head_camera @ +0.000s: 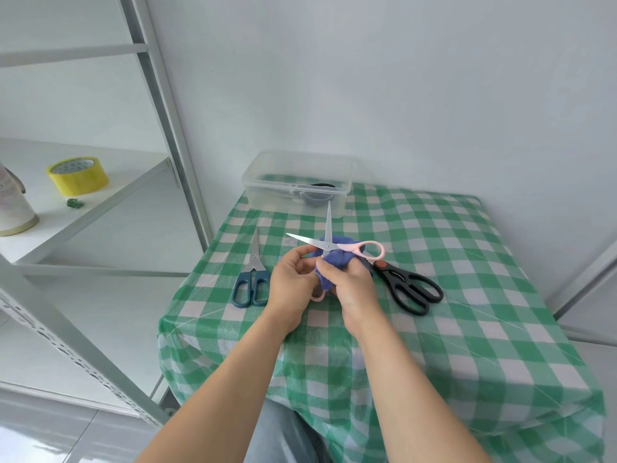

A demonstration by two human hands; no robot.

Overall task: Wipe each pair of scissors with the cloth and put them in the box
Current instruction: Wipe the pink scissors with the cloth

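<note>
your left hand (289,282) grips the pink scissors (320,243), blades spread wide, held above the table (467,262). your right hand (350,285) is curled round the cloth (329,267), bunched against the scissors at the pivot. blue scissors (252,279) lie left of your hands, black scissors (409,289) right. the box (297,168) stands behind, something dark inside.

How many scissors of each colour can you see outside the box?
Pink-handled scissors: 1, held by the left hand while the right hand holds the blue cloth
Blue-handled scissors: 1
Black-handled scissors: 1
Total: 3
Something dark lies inside the clear plastic box, too unclear to count.
</note>
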